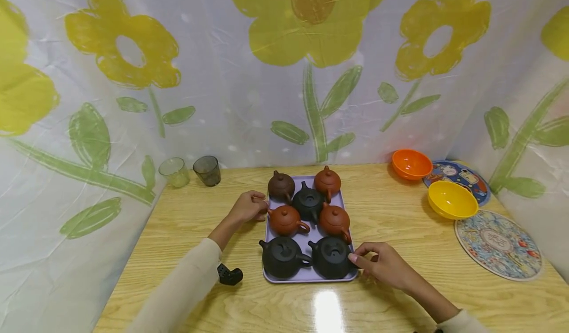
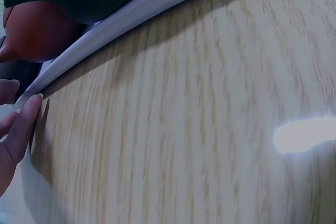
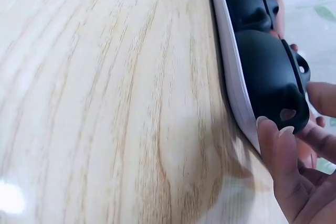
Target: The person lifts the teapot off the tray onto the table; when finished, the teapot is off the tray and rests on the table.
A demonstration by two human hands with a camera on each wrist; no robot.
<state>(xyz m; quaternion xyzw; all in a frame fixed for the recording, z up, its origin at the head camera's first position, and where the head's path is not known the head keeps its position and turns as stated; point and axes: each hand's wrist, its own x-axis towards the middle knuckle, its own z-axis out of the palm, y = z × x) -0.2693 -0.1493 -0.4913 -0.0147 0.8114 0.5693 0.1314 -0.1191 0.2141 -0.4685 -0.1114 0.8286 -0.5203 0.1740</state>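
Several small clay teapots stand on a lilac tray [image 1: 311, 278] at the middle of the table. At its front right is a black teapot [image 1: 332, 259]; my right hand [image 1: 382, 264] has thumb and fingers about its handle, with fingertips close to the tray rim. My left hand [image 1: 250, 206] holds the tray's left edge, beside a reddish teapot [image 1: 284, 220]. Another black teapot [image 1: 282, 258] stands front left. Behind are a dark teapot [image 1: 308, 202], a brown teapot [image 1: 281, 186] and two more reddish teapots, one at back right [image 1: 327, 182].
Two glass cups, one pale green [image 1: 175, 173] and one grey [image 1: 207, 171], stand at the back left. On the right are an orange bowl [image 1: 411, 164], a yellow bowl [image 1: 452, 200] and two round patterned mats, the nearer mat [image 1: 499, 244] flowered. A flowered curtain [image 1: 222, 101] encloses the table.
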